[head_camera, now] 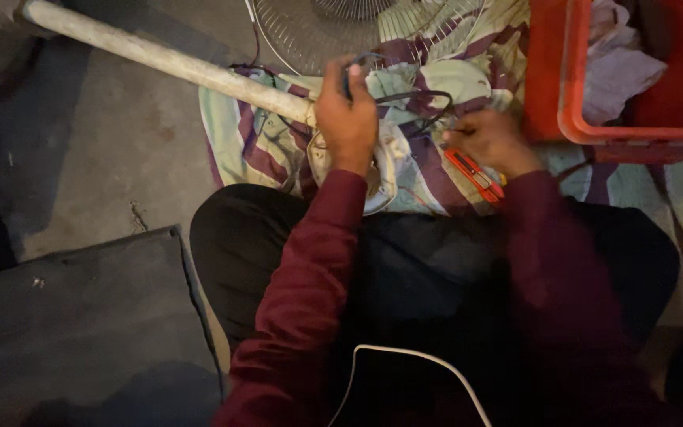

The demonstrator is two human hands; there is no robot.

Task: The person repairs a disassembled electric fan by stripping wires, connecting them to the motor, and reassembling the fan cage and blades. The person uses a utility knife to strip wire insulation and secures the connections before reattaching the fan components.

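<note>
My left hand is closed around a dark cable just past the end of a pale round pole, above a whitish part lying on a striped cloth. My right hand rests on the cloth to the right, fingers curled at the other end of the cable loop. A small red tool lies under its wrist; whether the hand grips it is unclear. Both arms wear dark red sleeves.
A wire fan guard lies at the top. A red plastic basket with cloths stands at the top right. A dark mat covers the floor at the lower left. A white cord crosses my lap.
</note>
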